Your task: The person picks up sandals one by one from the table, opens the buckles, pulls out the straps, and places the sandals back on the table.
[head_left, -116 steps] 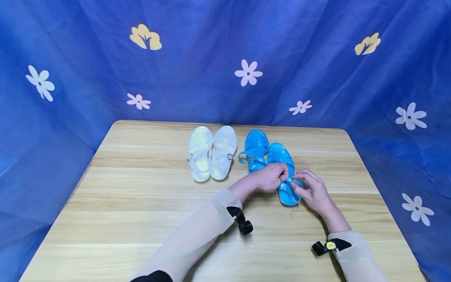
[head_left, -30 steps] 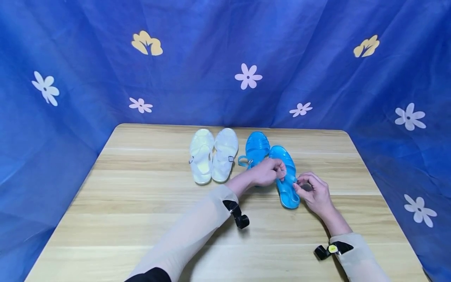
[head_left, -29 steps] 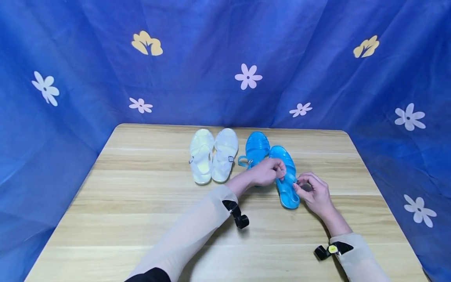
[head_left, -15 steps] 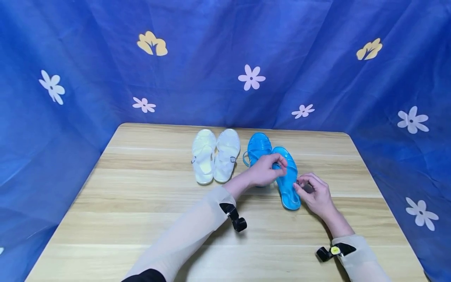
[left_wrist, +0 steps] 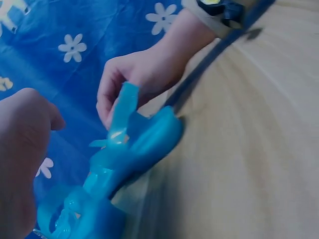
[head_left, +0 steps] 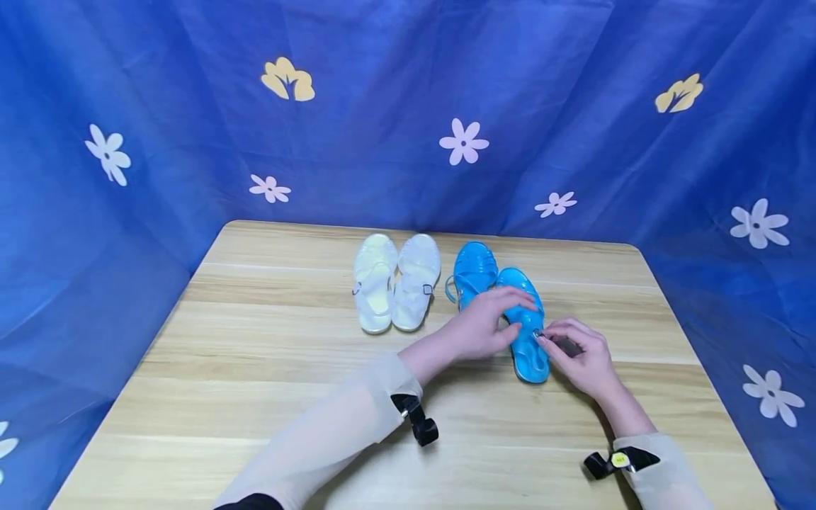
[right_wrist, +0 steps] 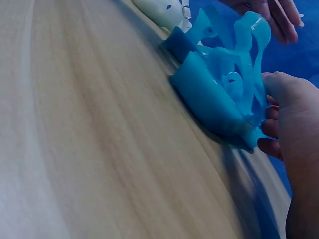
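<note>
Two blue jelly sandals lie side by side, toes toward the curtain: the left blue sandal [head_left: 474,263] and the right blue sandal [head_left: 530,363]. My right hand [head_left: 583,354] pinches the small metal buckle [head_left: 538,333] on the right sandal's outer side, thumb against forefinger. Over the sandals hovers my left hand [head_left: 486,327], fingers spread and holding nothing, hiding the left sandal's heel. In the left wrist view a loose blue strap [left_wrist: 124,107] stands up from the sandal. From the right wrist view, my right fingertips are partly hidden behind the sandal's edge.
A pair of white sandals stands left of the blue ones: one white sandal [head_left: 375,262] and another [head_left: 417,265]. All lie on a wood-grain table [head_left: 255,340]. A blue curtain [head_left: 382,106] with flowers encloses the back and sides.
My left fingers have let go of the strap and spread apart, the hand drawing back slightly from the right sandal. My right hand stays at the buckle. The head view has shifted slightly.
</note>
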`<state>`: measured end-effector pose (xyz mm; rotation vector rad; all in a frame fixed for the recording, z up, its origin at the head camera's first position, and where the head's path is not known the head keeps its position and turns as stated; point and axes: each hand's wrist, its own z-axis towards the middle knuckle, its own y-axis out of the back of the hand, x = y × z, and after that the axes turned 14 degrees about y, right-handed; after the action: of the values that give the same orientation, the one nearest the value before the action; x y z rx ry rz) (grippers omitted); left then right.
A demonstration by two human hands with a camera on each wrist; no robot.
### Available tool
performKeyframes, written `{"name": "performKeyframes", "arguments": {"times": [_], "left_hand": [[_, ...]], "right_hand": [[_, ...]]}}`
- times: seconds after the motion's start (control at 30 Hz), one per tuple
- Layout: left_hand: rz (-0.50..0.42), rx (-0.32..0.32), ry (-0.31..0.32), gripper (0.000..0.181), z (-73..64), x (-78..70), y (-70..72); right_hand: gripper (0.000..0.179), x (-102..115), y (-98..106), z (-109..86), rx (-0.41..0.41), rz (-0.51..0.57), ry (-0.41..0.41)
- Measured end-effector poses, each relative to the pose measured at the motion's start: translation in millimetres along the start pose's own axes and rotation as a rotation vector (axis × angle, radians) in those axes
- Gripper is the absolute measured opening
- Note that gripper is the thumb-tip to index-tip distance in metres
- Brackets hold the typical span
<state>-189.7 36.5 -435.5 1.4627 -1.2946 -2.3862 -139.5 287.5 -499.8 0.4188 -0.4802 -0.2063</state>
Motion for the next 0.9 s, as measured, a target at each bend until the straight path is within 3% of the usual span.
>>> {"name": "performKeyframes", "arguments": {"times": [0.17, 0.4, 0.53, 0.7, 0.9], "left_hand": [[0.088, 0.003, -0.018, 0.031, -14.3, -0.8, -8.2], [0.239, 0.110, 0.010, 0.039, -28.1, 0.7, -18.4], [0.301, 0.145, 0.041, 0.046, -32.2, -1.3, -25.9], [0.338, 0.089, 0.054, 0.042, -33.0, -0.2, -34.1], [0.399, -0.011, 0.103, 0.035, -32.9, 2.3, -38.3]], "right_hand": [[0.039, -10.1, 14.1, -15.4, 0.055, 0.052, -0.021], [0.057, -7.5, 30.4, -25.1, 0.187, 0.122, -0.074], [0.065, -0.3, 30.5, -21.1, 0.203, 0.104, -0.061], [0.058, 11.4, 26.9, -10.5, 0.174, 0.070, -0.047], [0.052, -1.8, 23.9, -19.6, 0.143, 0.048, -0.041]]}}
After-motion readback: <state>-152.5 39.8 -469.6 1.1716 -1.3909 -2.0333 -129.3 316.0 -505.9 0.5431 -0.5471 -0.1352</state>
